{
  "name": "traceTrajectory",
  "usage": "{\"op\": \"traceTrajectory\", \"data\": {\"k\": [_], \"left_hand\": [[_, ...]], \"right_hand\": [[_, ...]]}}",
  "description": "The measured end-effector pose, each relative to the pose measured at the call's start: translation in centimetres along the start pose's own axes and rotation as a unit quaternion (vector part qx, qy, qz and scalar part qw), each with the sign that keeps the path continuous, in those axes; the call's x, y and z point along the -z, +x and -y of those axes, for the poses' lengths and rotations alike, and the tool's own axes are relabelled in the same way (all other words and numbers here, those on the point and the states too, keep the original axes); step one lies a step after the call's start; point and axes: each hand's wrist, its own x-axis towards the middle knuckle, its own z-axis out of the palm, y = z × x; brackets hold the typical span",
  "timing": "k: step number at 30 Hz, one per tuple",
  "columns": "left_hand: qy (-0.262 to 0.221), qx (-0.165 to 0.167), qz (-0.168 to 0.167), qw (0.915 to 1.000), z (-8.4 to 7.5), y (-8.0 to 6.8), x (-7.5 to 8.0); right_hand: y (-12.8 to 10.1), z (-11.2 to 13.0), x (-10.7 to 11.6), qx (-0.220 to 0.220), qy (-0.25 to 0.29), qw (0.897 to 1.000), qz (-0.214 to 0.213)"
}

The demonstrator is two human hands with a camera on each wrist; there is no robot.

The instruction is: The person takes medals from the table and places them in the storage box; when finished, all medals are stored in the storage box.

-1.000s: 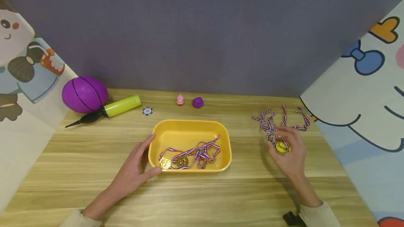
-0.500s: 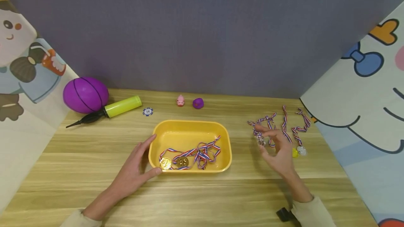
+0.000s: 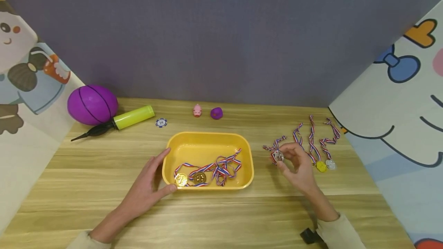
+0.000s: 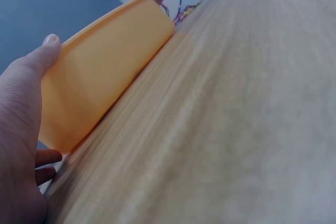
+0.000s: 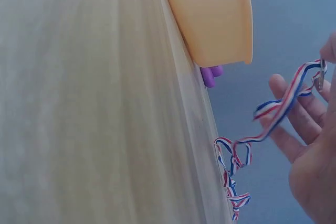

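A yellow plastic tray (image 3: 207, 137) stands on the table. Inside it lie a gold medal (image 3: 181, 180), a bronze-coloured medal (image 3: 200, 178) and tangled red-white-blue ribbons. My left hand (image 3: 145, 185) rests against the tray's left end, fingers fairly straight, thumb at the front corner. My right hand (image 3: 300, 168) pinches a silver medal (image 3: 278, 156) between thumb and fingers, to the right of the tray. Its striped ribbon (image 5: 286, 100) hangs from the hand in the right wrist view. Another gold medal (image 3: 321, 166) and another silver medal (image 3: 331, 164) lie right of that hand.
Along the back are a purple ball (image 3: 92, 105), a yellow-green hand pump (image 3: 133, 117), a poker chip (image 3: 161, 122), a small pink pig (image 3: 197, 110) and a purple toy (image 3: 216, 113). A grey panel (image 3: 221, 49) rises behind the table.
My right hand has moved left toward the tray with the silver medal, drawing its ribbon along. The gold and silver medals to its right have come into fuller view. My left hand stays put.
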Motion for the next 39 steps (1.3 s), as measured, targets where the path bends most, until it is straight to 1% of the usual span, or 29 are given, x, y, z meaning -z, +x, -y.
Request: {"op": "traceTrajectory", "data": {"k": [2, 5, 10, 13, 17, 22, 25, 29, 31, 39], "left_hand": [[0.000, 0.001, 0.000, 1.0000, 0.0, 0.0, 0.0], [0.000, 0.000, -0.002, 1.0000, 0.0, 0.0, 0.0], [0.002, -0.004, -0.003, 1.0000, 0.1, 0.0, -0.1], [0.002, -0.006, -0.004, 1.0000, 0.1, 0.0, 0.0], [0.000, -0.007, -0.004, 1.0000, 0.1, 0.0, 0.0], [-0.003, -0.009, -0.004, 0.9999, 0.1, 0.0, 0.0], [-0.003, -0.009, -0.004, 1.0000, 0.1, 0.0, 0.0], [-0.004, -0.006, -0.004, 1.0000, 0.1, 0.0, 0.0], [-0.004, -0.006, -0.004, 1.0000, 0.0, 0.0, 0.0], [0.000, -0.007, -0.003, 1.0000, 0.1, 0.0, 0.0]], "right_hand": [[0.1, 0.0, -0.1, -0.002, 0.014, 1.000, 0.003], [0.1, 0.2, -0.1, -0.021, 0.011, 1.000, 0.002], [0.1, 0.6, -0.3, -0.063, -0.043, 0.997, -0.003], [0.3, 0.8, -0.5, -0.070, -0.081, 0.994, -0.004], [0.5, 1.0, -0.8, -0.052, -0.120, 0.991, -0.015], [1.0, 1.0, -1.2, -0.020, -0.147, 0.988, -0.038], [1.6, 0.8, -1.1, 0.012, -0.168, 0.984, -0.054], [2.6, 0.7, -1.0, 0.063, -0.201, 0.975, -0.073], [3.0, 0.6, -0.9, 0.075, -0.204, 0.973, -0.078], [4.5, 1.9, -1.0, 0.086, -0.185, 0.973, -0.107]]}}
